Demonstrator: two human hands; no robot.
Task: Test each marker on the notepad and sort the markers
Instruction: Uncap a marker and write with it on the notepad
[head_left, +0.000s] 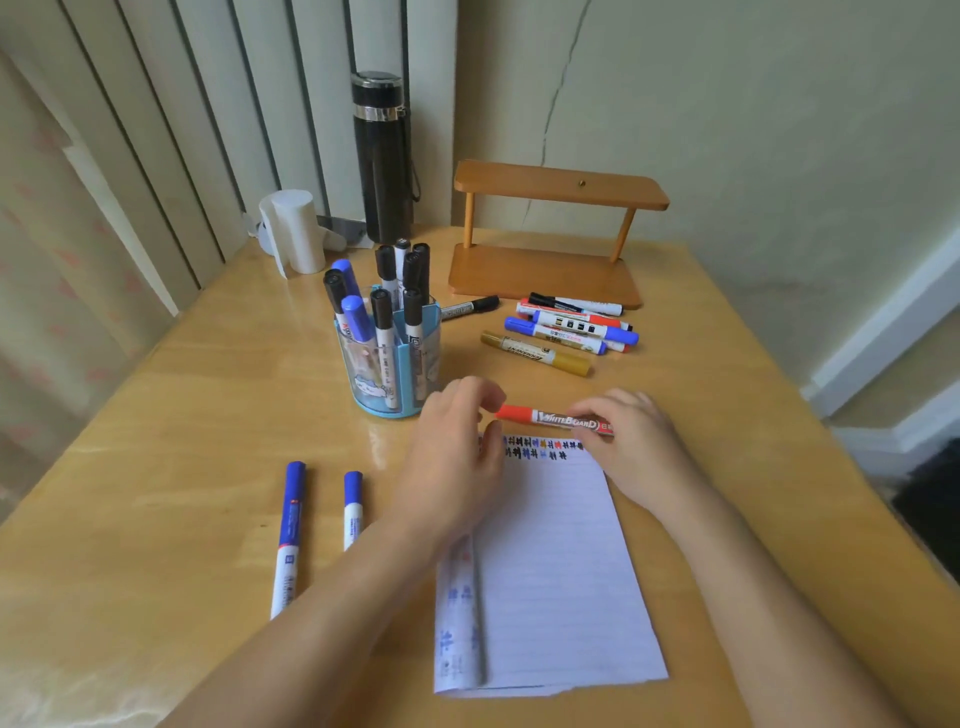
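Note:
A red whiteboard marker (545, 417) lies level just above the top of the lined notepad (550, 561). My right hand (631, 441) grips its right end. My left hand (457, 441) hovers at the marker's capped left end, fingers curled close to the cap without clearly touching it. Small test marks in black, blue and red run along the notepad's top edge. A blue pen holder (392, 358) holds several black and blue markers. Two blue markers (291, 535) (353, 509) lie on the table at the left.
A loose pile of markers (566, 327), with a gold one (535, 353) in front and a black one (470, 307) to its left, lies before a wooden shelf (550, 244). A black flask (383, 156) and a white roll (293, 228) stand at the back.

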